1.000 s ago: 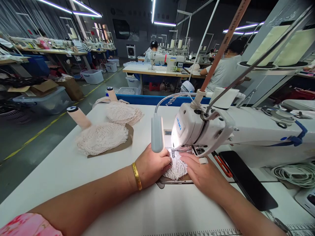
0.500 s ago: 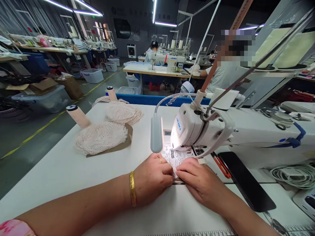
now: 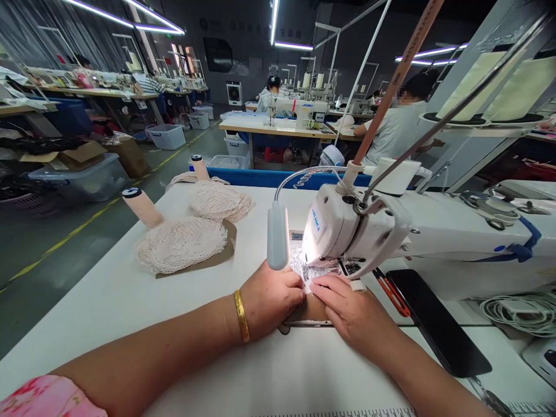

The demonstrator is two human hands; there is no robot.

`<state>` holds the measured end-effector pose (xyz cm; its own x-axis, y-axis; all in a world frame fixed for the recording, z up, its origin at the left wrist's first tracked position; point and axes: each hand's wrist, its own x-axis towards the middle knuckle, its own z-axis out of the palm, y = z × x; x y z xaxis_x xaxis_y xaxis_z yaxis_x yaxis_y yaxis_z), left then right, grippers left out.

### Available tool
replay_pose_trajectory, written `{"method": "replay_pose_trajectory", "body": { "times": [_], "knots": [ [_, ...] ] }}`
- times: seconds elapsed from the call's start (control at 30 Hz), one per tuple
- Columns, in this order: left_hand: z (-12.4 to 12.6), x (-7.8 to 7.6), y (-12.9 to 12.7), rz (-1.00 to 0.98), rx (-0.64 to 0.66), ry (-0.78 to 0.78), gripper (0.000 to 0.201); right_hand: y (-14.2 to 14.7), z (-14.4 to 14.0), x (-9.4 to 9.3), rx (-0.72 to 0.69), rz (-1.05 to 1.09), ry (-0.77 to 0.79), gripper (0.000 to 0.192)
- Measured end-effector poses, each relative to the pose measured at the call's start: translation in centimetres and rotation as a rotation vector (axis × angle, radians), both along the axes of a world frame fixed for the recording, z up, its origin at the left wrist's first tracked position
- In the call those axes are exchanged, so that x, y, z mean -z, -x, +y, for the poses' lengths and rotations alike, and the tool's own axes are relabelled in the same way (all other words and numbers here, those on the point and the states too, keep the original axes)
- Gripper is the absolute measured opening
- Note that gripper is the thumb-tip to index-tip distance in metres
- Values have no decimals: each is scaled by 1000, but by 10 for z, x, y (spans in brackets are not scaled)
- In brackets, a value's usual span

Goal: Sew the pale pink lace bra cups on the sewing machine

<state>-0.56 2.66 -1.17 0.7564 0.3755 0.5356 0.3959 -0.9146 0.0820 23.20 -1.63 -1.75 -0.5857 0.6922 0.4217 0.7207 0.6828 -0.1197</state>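
White lace [image 3: 297, 262] lies bunched under the needle area of a white sewing machine [image 3: 326, 223], lit by its lamp [image 3: 278, 238]. At the lace's near left edge, my left hand [image 3: 274, 296] is closed, pinching the fabric between thumb and fingers. My right hand [image 3: 353, 302] holds the lace's near right edge, its fingers close together and the thumb hidden below. Between my hands, a brown flat panel [image 3: 309, 310] shows on the machine bed. The needle and presser foot are mostly hidden behind the machine head.
Left on the white table are lace pieces [image 3: 185, 246] on brown card and two thread cones [image 3: 142, 207]. To the right lie an orange-handled tool [image 3: 393, 296], a black phone [image 3: 438, 321] and a coiled cable [image 3: 519, 313]. A ruler strip [image 3: 343, 413] runs along the front edge. People sit at machines beyond.
My left hand has moved slightly forward, and the lace has slid further toward the machine, uncovering the brown panel. My right hand stays nearly in place, its fingers a little straighter.
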Motion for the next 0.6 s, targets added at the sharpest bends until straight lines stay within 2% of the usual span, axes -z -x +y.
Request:
{"method": "replay_pose_trajectory", "body": {
  "times": [0.37, 0.53, 0.6],
  "knots": [
    [16, -2, -1, 95, -112, 36, 24, -2, 7, 19, 177, -47, 16, 53],
    [15, -7, 5, 130, -180, 146, 20, -2, 5, 21, 190, -24, -19, 52],
    [15, -8, 9, 131, -234, 171, 28, -1, 3, 19, 179, -10, -35, 50]
  ]
}}
